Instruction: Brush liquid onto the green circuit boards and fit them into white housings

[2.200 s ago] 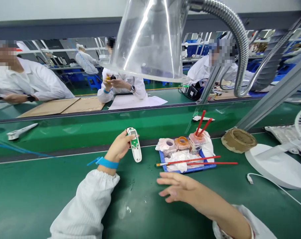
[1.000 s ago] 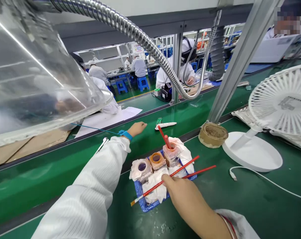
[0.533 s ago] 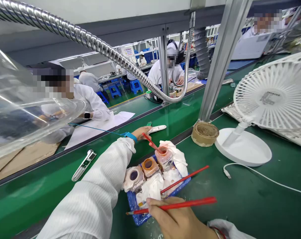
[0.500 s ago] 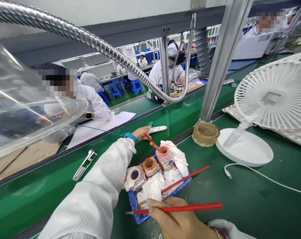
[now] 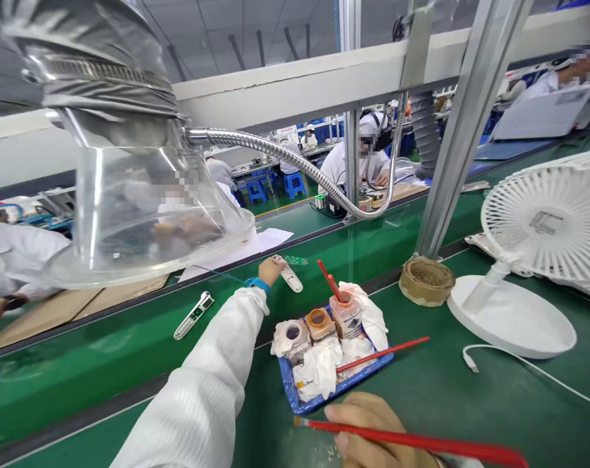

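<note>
One slim red-handled paintbrush is pinched by the right hand, cut off below; left arm outstretched, the partly obscured left hand grips an elongated white casing.

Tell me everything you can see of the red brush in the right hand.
The brush has a long red handle, a short silvery collar and a small tan tip. The right hand holds it between thumb and fingers, nearer the tip. It slants, tip to picture left, handle end lower at right, over the green table. The tip appears close to the blue tray; contact is unclear.
</note>
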`<state>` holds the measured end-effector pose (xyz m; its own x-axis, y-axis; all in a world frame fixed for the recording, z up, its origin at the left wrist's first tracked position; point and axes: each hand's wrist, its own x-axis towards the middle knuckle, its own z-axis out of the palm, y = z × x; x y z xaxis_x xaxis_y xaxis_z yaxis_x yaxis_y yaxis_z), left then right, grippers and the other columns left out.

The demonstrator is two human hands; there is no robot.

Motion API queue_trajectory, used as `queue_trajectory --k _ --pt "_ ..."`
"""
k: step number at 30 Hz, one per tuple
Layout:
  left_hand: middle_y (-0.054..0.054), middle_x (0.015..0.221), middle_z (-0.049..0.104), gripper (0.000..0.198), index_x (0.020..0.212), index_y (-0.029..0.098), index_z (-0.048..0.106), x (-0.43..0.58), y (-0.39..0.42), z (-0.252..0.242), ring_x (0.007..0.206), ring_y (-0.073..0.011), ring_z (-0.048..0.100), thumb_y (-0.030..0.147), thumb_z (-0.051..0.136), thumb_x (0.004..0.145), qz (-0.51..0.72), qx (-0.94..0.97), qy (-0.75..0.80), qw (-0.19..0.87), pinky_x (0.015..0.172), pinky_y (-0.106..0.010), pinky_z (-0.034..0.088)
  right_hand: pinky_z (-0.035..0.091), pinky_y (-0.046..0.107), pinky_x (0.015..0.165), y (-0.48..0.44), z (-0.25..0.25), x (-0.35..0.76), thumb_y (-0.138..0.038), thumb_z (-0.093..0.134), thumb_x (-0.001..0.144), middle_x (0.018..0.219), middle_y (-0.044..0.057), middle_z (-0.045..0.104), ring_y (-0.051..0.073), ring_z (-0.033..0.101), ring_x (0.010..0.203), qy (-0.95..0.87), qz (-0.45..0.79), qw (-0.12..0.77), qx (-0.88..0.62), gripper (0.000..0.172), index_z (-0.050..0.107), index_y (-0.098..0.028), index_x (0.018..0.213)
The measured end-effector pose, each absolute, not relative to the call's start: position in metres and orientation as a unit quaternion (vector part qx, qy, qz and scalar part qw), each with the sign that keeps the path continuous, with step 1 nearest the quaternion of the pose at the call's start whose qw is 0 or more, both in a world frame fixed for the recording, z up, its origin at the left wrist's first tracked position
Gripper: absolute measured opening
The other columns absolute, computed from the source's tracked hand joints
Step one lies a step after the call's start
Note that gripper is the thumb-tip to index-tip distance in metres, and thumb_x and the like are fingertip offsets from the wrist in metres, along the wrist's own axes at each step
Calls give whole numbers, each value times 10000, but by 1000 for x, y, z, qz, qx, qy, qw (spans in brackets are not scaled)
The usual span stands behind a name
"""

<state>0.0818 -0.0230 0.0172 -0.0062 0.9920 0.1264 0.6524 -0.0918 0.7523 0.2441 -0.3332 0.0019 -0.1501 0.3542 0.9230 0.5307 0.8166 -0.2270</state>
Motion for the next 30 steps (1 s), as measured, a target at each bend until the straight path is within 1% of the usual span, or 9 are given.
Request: queue_trajectory --k 3,6,10,13,15,18,21,25,30 --pt "-84 1104 563 288 1092 142 549 40 -39 31 944 -204 568 299 548 851 389 618 628 269 793 -410 492 566 292 720 -333 -5 246 -64 452 841 854 75 684 160 659 783 -750 -79 584 -300 169 536 -155 956" --pt "-68 1063 564 310 1110 154 519 0 -76 40 889 -184 570 234 585 817 467 575 604 295 768 -373 491 574 256 667 -334 -3 250 -102 445 871 813 62 680 159 667 734 -741 -11 578 -341 166 558 -170 972" --pt "5 947 583 617 1255 293 354 -38 -157 38 777 -114 570 179 651 727 570 500 537 369 729 -240 476 595 250 610 -339 -1 257 -124 526 850 825 69 690 190 685 686 -690 56 610 -387 167 594 -174 994" --pt "21 793 581 477 1118 225 491 -55 -226 30 598 -81 531 233 684 683 603 425 505 448 600 -194 466 603 246 606 -341 3 257 -71 606 793 813 38 704 181 686 616 -642 52 659 -388 179 601 -189 927" --pt "20 692 558 314 936 168 571 -59 -270 27 539 -80 509 252 698 661 610 375 495 492 552 -200 467 607 254 586 -342 10 253 -16 642 745 812 6 712 175 683 587 -611 84 708 -346 312 517 -207 959" --pt "-16 769 609 217 862 154 606 -55 -323 29 677 -119 585 194 696 668 627 286 470 552 707 -257 516 611 283 574 -343 21 242 51 619 724 878 3 713 178 691 638 -583 175 748 -265 453 388 -228 997" --pt "-40 838 650 173 870 148 640 -44 -358 36 805 -149 616 106 671 705 629 185 434 618 873 -317 493 608 324 628 -346 31 232 72 542 760 928 36 697 189 690 739 -608 228 726 -227 413 400 -210 1025" --pt "-49 961 665 245 996 166 646 -30 -379 45 891 -162 613 101 632 761 596 203 409 660 968 -356 442 597 358 684 -354 46 220 76 473 792 960 34 677 173 680 736 -667 275 672 -168 419 393 -223 1074" --pt "-64 1124 627 323 1114 198 621 -21 -386 55 1125 -234 522 125 591 800 549 245 371 708 1026 -387 378 593 302 633 -359 58 206 44 431 836 972 29 659 155 673 736 -714 333 600 -136 361 387 -254 1036"
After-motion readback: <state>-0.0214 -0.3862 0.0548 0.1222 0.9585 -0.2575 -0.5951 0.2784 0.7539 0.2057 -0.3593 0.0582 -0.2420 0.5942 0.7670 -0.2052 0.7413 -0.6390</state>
